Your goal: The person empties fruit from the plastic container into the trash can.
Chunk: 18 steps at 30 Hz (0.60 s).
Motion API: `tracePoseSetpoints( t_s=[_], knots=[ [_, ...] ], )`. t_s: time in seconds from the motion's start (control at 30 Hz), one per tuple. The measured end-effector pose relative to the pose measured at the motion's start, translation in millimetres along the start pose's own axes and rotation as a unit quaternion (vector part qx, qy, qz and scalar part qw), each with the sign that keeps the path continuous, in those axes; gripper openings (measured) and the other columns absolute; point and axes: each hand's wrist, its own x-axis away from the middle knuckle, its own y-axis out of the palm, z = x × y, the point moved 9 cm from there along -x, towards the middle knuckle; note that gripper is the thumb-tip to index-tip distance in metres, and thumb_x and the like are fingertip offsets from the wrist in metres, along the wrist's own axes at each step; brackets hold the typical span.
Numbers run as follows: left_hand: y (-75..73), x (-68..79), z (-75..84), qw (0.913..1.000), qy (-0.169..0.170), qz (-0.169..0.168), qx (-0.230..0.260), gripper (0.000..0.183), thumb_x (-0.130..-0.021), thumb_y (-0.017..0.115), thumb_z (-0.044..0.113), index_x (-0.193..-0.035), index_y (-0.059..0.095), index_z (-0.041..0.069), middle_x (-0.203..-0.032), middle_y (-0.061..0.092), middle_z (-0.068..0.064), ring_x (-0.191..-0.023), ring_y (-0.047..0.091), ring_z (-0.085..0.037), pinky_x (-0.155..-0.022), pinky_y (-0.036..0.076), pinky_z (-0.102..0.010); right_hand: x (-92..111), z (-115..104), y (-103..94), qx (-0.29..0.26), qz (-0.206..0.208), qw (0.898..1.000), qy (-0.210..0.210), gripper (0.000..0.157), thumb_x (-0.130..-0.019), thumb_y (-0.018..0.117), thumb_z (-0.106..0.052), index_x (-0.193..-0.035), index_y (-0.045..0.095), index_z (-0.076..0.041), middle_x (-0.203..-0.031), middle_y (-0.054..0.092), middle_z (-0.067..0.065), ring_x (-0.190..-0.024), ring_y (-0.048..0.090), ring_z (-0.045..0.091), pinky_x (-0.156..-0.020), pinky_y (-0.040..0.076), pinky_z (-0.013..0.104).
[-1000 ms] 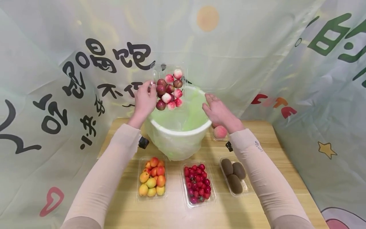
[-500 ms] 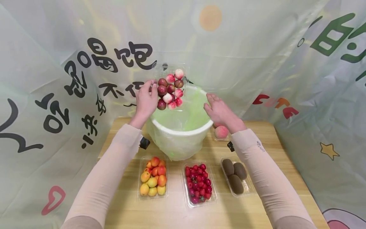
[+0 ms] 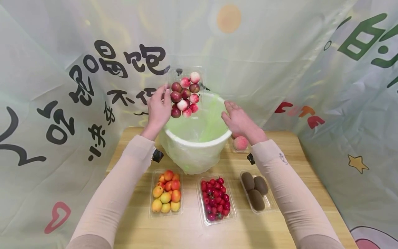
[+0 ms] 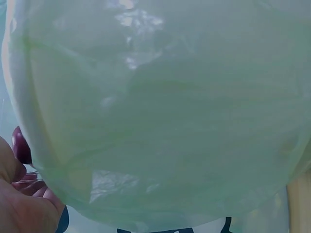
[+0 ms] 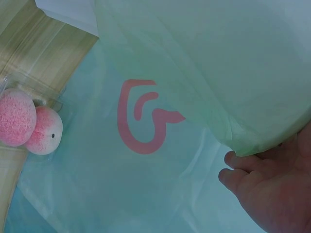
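My left hand [image 3: 159, 108] grips the left edge of a clear plastic tray [image 3: 183, 73], thumb towards me. Dark red plums [image 3: 176, 96] and small pink-and-white fruits [image 3: 194, 77] lie in the tray, which is held tipped up over the back left of a white bin [image 3: 193, 157]. A pale green plastic bag [image 3: 214, 119] lines the bin. At its right rim my right hand [image 3: 239, 119] extends straight fingers, holding nothing. The left wrist view shows the left hand's fingers [image 4: 22, 208] beside the bin, and a plum [image 4: 21, 145] at the rim.
Along the table's front [image 3: 192, 238] stand clear trays of orange-yellow fruits [image 3: 165, 197], red berry-like fruits [image 3: 215, 199] and brown kiwis [image 3: 256, 200]. Pink peaches [image 3: 240, 143] sit in a tray right of the bin, under my right forearm. A printed cloth [image 3: 264, 41] hangs behind and at both sides.
The left hand has lifted the tray of plums very slightly over the last half second. The right hand stays at the bin's rim, and the trays on the table have not moved.
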Motion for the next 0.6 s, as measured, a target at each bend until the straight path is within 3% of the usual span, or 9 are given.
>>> tracePoseSetpoints(
  t_s=[0.43,0.6],
  knots=[
    [-1.8,1.2,4.2,0.9996,0.023,0.014,0.007,0.033,-0.111,0.051,0.017,-0.134,0.068,0.001,-0.129,0.074,-0.02,-0.118,0.073,-0.035,-0.104,0.055,-0.048,0.2,-0.2,-0.4,-0.002,-0.002,1.0,0.003,0.068,-0.113,0.029,-0.035,-0.167,0.012,0.002,-0.176,0.013,0.024,-0.164,0.01,0.041,-0.134,0.011,0.052],
    [-1.5,1.6,5.1,0.9994,0.026,0.015,0.016,0.034,-0.111,0.051,0.017,-0.135,0.067,-0.001,-0.115,0.076,-0.024,-0.104,0.073,-0.036,-0.097,0.056,-0.049,0.0,-0.8,-0.4,-0.001,0.0,1.0,0.0,0.068,-0.113,0.03,-0.035,-0.167,0.013,0.004,-0.175,0.014,0.025,-0.164,0.01,0.041,-0.134,0.011,0.053]
  ],
)
